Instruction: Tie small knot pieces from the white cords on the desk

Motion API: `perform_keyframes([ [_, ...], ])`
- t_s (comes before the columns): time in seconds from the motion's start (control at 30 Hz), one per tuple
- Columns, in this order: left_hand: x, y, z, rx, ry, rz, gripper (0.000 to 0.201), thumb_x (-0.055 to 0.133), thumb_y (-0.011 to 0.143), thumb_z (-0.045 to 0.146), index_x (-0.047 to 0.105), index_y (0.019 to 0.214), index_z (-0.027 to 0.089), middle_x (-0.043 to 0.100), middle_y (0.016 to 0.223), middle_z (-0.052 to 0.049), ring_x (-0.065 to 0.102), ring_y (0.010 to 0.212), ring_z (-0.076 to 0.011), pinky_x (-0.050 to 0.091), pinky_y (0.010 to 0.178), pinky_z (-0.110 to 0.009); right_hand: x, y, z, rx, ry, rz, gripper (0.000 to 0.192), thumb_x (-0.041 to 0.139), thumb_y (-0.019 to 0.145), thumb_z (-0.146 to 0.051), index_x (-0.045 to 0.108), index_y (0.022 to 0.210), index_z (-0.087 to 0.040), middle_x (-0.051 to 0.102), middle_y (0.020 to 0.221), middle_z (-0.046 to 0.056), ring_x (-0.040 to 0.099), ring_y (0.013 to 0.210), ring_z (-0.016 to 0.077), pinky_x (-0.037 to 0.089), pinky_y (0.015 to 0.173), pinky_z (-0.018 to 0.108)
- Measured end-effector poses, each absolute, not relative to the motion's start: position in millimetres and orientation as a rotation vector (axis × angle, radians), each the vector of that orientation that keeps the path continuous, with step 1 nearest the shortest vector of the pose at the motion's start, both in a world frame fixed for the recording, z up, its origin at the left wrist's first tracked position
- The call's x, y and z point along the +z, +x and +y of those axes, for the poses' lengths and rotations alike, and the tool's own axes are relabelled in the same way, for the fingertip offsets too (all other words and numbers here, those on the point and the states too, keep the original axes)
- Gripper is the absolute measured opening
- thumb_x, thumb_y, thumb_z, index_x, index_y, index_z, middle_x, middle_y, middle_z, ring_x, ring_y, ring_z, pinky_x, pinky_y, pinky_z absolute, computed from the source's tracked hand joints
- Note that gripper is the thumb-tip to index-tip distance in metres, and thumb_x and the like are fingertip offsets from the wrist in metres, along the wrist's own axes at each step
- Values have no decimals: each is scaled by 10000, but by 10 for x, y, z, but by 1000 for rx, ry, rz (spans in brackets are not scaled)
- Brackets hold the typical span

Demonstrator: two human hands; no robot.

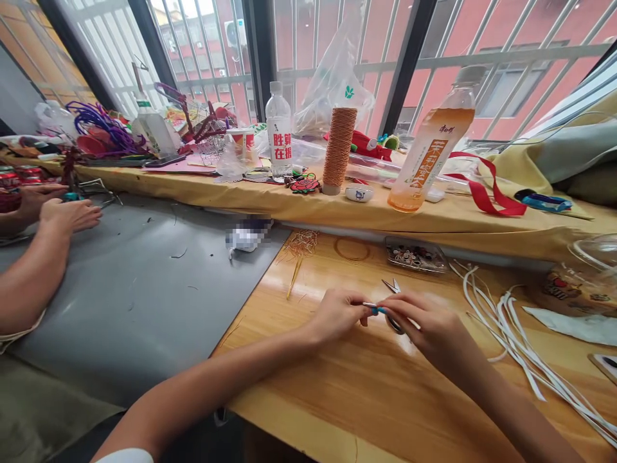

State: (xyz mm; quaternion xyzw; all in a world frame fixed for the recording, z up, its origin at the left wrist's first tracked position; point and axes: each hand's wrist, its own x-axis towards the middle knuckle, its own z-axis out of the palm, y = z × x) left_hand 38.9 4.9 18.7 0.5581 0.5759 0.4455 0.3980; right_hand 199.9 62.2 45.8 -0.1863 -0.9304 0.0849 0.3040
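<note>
A: Hands first, quick.

B: Left hand (340,315): fingers curled, tips closed on a small white-and-blue piece (382,310). Right hand (427,325): thumb and fingers pinched on the same piece from the other side. No wide gap in either.

A: Where's the piece?

B: Between the two hands, over the wooden tabletop (361,399). Mostly covered by fingers; material unclear.

A: How far along?

B: Midway, at a guess. White and blue parts meet in the fingertips; whether they're fixed together, can't tell. Both hands are on it, so it doesn't look finished.

A: Around the hands?

B: Scissors (396,286) just beside, blades parted, partly hidden by the right hand. White cords (508,321) loose on the right, apart from the hands; probably unused so far. Beyond, a clear tray (417,267) of small bits. Parts or finished ones? Can't tell. Yellow stick (294,276) past the left hand, thread tangle (303,242) at its far end.

A: Further out?

B: Cloth-covered ledge (308,206) under the window, carrying a brown thread spool (340,148), a water bottle (280,135) and a drink bottle (427,154). Far left, over the grey tabletop (144,276), a co-worker's hands (72,215) at something teal; grip there unclear.
</note>
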Motion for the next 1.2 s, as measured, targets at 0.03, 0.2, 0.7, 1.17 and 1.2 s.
perform_keyframes([
  [0.03, 190, 387, 47, 1117, 1427, 1475, 204, 489, 688, 214, 584, 529, 130, 542, 547, 12, 462, 578, -100, 326, 566, -204, 425, 1986, 613, 197, -473, -2493, 231, 396, 847, -266, 621, 842, -210, 642, 818, 48, 594, 702, 152, 458, 630, 272],
  [0.2, 179, 365, 56, 1103, 1514, 1466, 216, 479, 718, 233, 602, 572, 131, 550, 559, 12, 462, 574, -96, 335, 563, -200, 291, 1969, 617, 146, -491, -2487, 205, 395, 845, -231, 578, 928, -192, 646, 811, 48, 607, 687, 148, 462, 588, 251],
  [0.7, 188, 418, 37, 1093, 1538, 1423, 187, 479, 755, 199, 648, 807, 139, 590, 621, -4, 494, 594, -95, 386, 585, -199, 311, 1910, 546, 670, -954, -2175, 287, 457, 776, -424, 608, 783, -180, 586, 585, 23, 533, 527, 144, 415, 517, 265],
  [1.17, 103, 391, 53, 1054, 1870, 1546, 179, 473, 774, 180, 642, 827, 155, 635, 826, -39, 534, 725, -118, 398, 681, -215, 223, 1882, 586, 1739, -932, -1480, 234, 626, 644, -367, 631, 743, -155, 533, 637, 26, 431, 489, 86, 365, 438, 217],
  [1.2, 100, 388, 56, 1064, 1878, 1551, 173, 478, 773, 181, 641, 823, 151, 632, 836, -43, 535, 731, -117, 399, 686, -213, 216, 1887, 600, 1746, -928, -1429, 227, 637, 634, -356, 628, 741, -155, 533, 636, 22, 430, 485, 82, 358, 434, 212],
])
